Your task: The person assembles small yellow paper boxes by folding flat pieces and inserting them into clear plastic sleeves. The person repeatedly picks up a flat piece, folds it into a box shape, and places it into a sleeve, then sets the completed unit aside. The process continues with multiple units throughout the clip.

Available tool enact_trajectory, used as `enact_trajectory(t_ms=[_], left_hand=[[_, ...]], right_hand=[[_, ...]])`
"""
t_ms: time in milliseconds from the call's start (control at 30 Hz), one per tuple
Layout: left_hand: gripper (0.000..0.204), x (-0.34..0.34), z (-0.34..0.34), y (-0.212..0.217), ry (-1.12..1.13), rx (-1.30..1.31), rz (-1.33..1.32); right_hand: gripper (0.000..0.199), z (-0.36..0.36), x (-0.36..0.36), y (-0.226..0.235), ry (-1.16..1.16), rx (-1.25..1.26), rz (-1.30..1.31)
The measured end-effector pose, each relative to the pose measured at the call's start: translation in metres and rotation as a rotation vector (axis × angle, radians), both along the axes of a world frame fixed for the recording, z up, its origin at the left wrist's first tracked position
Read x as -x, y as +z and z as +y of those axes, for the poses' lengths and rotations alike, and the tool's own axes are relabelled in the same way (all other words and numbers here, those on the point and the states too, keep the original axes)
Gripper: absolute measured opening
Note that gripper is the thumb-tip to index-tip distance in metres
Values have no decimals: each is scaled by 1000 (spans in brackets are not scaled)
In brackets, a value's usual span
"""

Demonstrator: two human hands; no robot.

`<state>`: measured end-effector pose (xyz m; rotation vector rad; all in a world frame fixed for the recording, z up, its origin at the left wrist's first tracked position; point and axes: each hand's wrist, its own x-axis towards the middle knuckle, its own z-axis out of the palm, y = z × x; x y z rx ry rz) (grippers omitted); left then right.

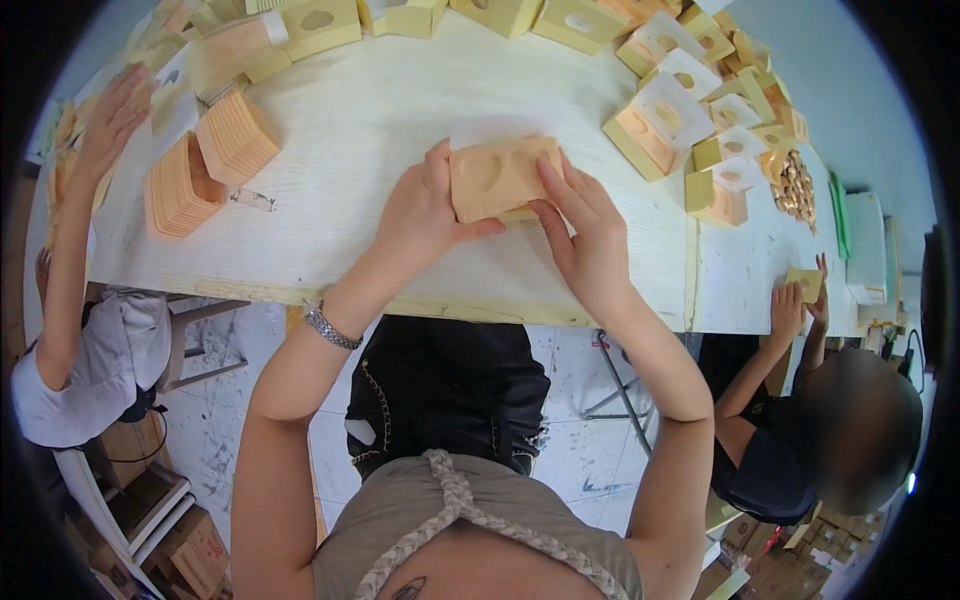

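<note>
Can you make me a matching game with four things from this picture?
Things:
1. Peach tray with two round hollows
2. Two ridged peach stacks
3. Pile of shiny gold pieces
4. Silver wristwatch

Places:
A. Near the yellow boxes at the right
B. Around the left wrist
C. Held by the left hand and right hand
D. Side by side toward the left of the white table

Right pairs: 1-C, 2-D, 3-A, 4-B
</note>
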<state>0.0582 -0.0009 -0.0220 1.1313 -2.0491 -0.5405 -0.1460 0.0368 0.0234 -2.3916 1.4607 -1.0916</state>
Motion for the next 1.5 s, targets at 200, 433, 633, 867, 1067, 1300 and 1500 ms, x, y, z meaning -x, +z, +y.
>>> enact_trajectory(t_ms=[200,433,633,867,1067,1300,1500], left_hand=[[98,1,1,11,27,-139,137],[98,-1,0,-3,16,-99,-45],[99,-4,2,-8,52,17,-127],[92,-1,3,1,-4,-7,-125],[90,-4,4,2,18,59,-88],[91,-4,2,-3,-34,78,-128],[92,-4,2,7,-32,-75,-100]], right_hand=[[49,-2,-8,-6,-59,213,172],[34,-6,9,14,-29,256,539],[43,0,-20,31,20,245,644],[43,-31,-15,4,274,224,406],[39,-33,-23,1,272,216,288],[39,-36,-5,11,459,3,284],[40,-35,-2,13,487,19,324]])
